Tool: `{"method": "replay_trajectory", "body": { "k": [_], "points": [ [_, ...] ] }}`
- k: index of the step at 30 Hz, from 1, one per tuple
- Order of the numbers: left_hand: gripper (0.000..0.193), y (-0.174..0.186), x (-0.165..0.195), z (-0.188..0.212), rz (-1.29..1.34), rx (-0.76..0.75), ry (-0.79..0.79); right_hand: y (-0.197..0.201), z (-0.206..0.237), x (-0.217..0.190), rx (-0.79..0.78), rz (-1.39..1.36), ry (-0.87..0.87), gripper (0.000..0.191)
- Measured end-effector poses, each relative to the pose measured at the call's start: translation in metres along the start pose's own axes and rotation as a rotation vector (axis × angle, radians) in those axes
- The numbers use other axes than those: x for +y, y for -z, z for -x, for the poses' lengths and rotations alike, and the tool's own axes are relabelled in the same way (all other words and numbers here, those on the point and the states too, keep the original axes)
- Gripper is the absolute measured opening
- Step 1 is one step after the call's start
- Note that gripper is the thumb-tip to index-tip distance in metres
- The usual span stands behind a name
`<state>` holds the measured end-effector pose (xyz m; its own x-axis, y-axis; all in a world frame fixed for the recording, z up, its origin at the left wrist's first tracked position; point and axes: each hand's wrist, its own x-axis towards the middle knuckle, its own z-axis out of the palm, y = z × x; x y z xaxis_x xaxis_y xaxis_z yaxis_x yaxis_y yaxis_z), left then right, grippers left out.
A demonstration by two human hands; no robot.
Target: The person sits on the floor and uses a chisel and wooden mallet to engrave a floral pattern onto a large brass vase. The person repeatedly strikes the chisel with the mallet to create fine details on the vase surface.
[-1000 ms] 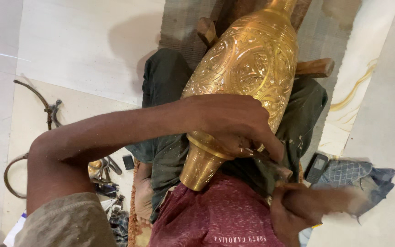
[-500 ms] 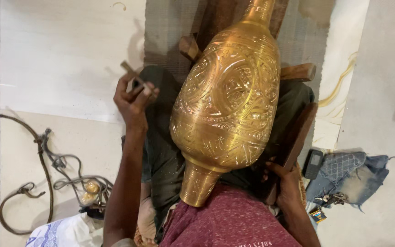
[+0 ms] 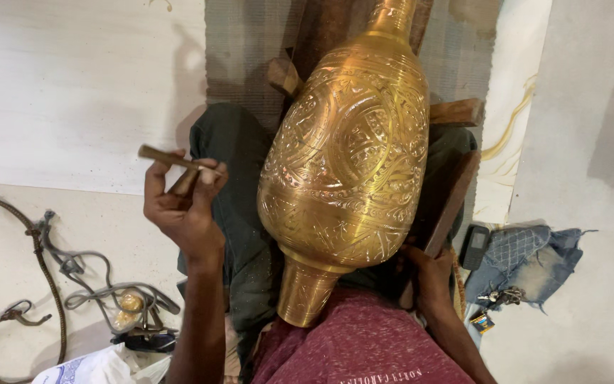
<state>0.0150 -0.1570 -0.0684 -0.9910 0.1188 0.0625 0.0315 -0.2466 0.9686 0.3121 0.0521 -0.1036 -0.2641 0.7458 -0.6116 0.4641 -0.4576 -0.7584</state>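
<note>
While the large engraved brass vase (image 3: 349, 163) is lying tilted across the seated person's lap, its narrow foot is pointing toward the maroon shirt (image 3: 364, 348) and its neck is reaching up toward the wooden supports (image 3: 456, 112). The left hand (image 3: 182, 206) is hovering apart from the vase on its left side, with fingers and thumb pinching a short metal rod (image 3: 168, 158) held roughly level. The right hand (image 3: 428, 274) is sitting low beside the vase's lower right flank, fingers wrapped around a dark wooden stick (image 3: 453, 206). Rope and cords (image 3: 58, 263) are lying on the floor at left; a folded denim cloth (image 3: 534, 256), a small phone (image 3: 475, 247) and keys (image 3: 495, 297) are lying at right.
</note>
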Motion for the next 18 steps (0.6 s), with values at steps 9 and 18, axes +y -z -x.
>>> {"method": "replay_trajectory", "body": {
  "k": [9, 18],
  "points": [
    [0.039, -0.076, 0.055, -0.01, 0.048, -0.745, 0.135, -0.006, 0.012, -0.022, 0.01, 0.004, -0.032, 0.015],
    [0.063, -0.125, 0.065, -0.008, 0.096, -1.216, 0.171, -0.01, 0.013, -0.027, -0.004, -0.019, -0.017, 0.018]
  ]
}}
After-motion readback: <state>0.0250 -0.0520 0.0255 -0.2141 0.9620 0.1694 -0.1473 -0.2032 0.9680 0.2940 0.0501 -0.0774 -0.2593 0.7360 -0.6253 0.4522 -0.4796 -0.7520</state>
